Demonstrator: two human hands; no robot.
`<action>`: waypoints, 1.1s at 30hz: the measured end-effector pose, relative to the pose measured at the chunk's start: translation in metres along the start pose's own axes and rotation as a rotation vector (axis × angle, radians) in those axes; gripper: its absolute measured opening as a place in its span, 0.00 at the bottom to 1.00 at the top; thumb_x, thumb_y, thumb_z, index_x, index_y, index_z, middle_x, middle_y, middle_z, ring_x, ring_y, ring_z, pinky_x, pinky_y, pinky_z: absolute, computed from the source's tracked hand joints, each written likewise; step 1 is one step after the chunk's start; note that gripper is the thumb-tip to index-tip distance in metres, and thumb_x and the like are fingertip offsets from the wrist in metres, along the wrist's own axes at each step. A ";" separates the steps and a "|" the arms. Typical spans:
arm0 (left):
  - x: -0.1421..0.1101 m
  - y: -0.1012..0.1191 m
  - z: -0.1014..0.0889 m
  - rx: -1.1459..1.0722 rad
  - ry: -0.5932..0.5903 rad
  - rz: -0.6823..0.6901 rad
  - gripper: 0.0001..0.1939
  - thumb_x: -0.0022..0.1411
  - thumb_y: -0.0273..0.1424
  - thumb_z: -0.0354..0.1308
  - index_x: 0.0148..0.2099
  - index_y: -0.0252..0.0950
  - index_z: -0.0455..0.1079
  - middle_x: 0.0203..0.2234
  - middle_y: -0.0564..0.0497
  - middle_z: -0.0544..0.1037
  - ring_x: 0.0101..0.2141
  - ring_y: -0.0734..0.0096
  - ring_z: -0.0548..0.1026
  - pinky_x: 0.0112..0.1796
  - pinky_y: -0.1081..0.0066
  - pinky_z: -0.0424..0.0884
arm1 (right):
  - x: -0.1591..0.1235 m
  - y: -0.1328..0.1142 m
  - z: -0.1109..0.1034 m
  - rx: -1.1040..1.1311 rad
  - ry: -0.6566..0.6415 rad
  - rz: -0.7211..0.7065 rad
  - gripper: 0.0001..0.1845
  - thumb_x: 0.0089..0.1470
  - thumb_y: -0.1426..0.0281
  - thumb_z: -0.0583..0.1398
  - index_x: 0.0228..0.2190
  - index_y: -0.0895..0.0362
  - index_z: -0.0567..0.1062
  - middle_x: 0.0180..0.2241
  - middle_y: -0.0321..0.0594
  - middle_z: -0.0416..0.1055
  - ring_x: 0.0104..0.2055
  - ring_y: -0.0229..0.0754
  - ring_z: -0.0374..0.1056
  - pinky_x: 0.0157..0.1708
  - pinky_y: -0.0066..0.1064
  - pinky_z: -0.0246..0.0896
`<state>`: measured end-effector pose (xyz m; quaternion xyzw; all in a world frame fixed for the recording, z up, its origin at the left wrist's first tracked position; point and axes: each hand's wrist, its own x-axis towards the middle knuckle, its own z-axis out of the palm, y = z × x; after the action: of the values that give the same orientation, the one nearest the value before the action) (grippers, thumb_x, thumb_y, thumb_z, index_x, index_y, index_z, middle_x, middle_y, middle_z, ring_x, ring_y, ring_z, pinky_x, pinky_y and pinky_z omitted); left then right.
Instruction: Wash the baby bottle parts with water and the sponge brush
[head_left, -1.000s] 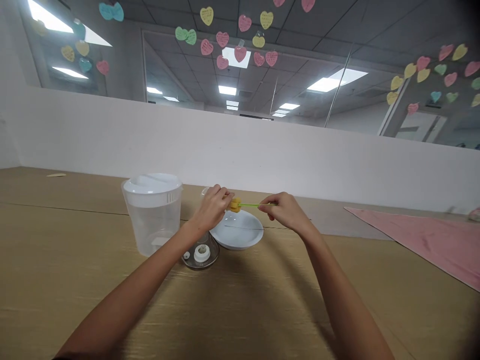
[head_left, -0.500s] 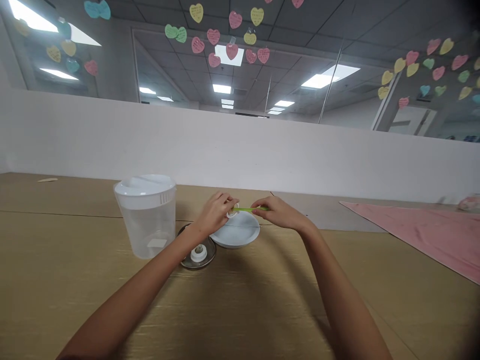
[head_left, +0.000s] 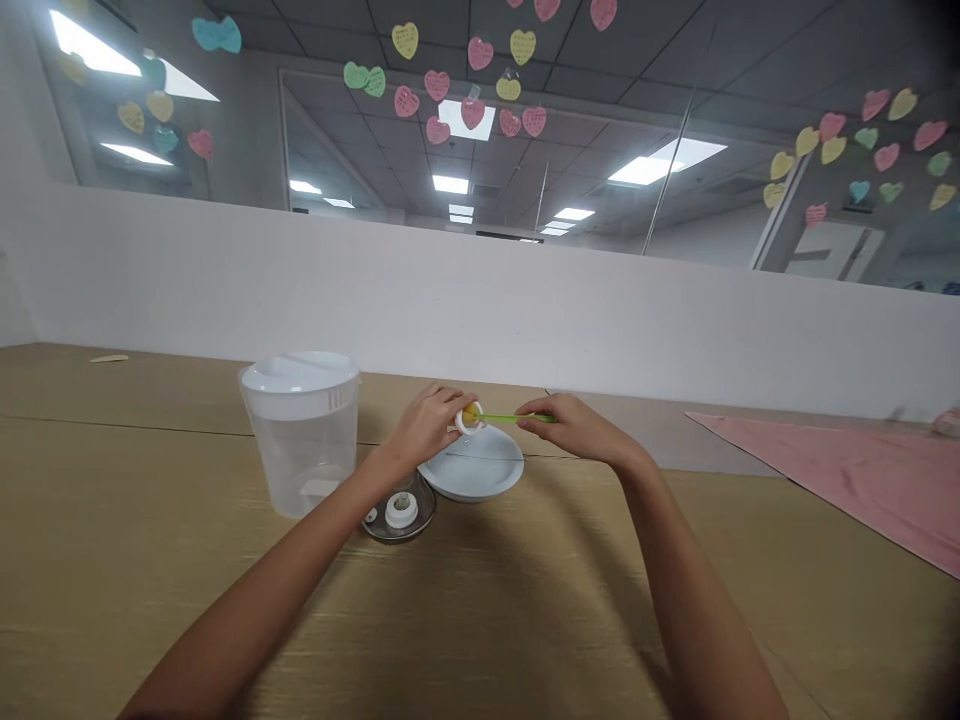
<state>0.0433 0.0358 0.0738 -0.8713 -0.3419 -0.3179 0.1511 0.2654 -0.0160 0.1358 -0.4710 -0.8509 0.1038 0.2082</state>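
Brush [head_left: 501,417], green-handled and yellow-headed, held level just above the far edge of the bowl [head_left: 472,475], head in the mouth of a white-rimmed piece [head_left: 469,431]. Behind the bowl, a white wall [head_left: 480,300], topped by glass [head_left: 592,130] with ceiling lights [head_left: 667,163] showing in it. Under and all around the bowl, a brown table [head_left: 480,630]. Right of the bowl and well apart, a pink cloth [head_left: 855,480], one corner pointing back toward the bowl. Left of the bowl, a tall clear pitcher [head_left: 300,450], upright under a white lid [head_left: 300,373]. The bowl itself, white, shallow and upright. At the bowl's near left, a dark round tray [head_left: 424,508], partly covered by the left forearm [head_left: 315,535]; cannot tell whether touching the bowl. Above the bowl's left side, the left hand [head_left: 429,425], curled around the white-rimmed piece, most of it hidden by the fingers. Just right of the bowl, the right hand [head_left: 566,422], pinched narrow on the brush handle. High above the bowl, on the glass, heart-shaped paper notes [head_left: 406,40] in pink, yellow, green and blue. On the tray, near left of the bowl, a thick white ring [head_left: 402,510]; farther left from the bowl, a smaller white knob [head_left: 371,516].
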 end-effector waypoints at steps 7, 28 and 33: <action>-0.004 -0.019 -0.002 0.115 0.006 -0.039 0.23 0.51 0.24 0.57 0.52 0.31 0.62 0.43 0.45 0.71 0.44 0.63 0.65 0.46 0.66 0.63 | -0.014 0.001 -0.016 0.007 0.045 0.061 0.18 0.50 0.60 0.52 0.31 0.59 0.75 0.27 0.38 0.68 0.27 0.36 0.58 0.26 0.27 0.51; 0.001 0.027 -0.057 -0.710 -0.026 -0.512 0.37 0.47 0.39 0.61 0.59 0.42 0.53 0.41 0.48 0.72 0.32 0.70 0.71 0.36 0.69 0.68 | 0.028 0.074 0.039 -0.445 -0.108 0.696 0.11 0.48 0.77 0.54 0.34 0.65 0.72 0.37 0.56 0.72 0.40 0.51 0.69 0.33 0.33 0.61; -0.001 0.036 -0.057 -0.852 -0.136 -0.460 0.34 0.47 0.36 0.61 0.57 0.38 0.57 0.42 0.46 0.71 0.39 0.66 0.70 0.39 0.69 0.68 | 0.030 0.094 0.062 -0.332 -0.367 0.718 0.08 0.46 0.76 0.57 0.29 0.69 0.73 0.20 0.51 0.71 0.25 0.47 0.71 0.26 0.33 0.64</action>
<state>0.0416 -0.0180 0.1142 -0.7764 -0.3739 -0.3972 -0.3156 0.2942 0.0609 0.0533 -0.7378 -0.6613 0.1134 -0.0744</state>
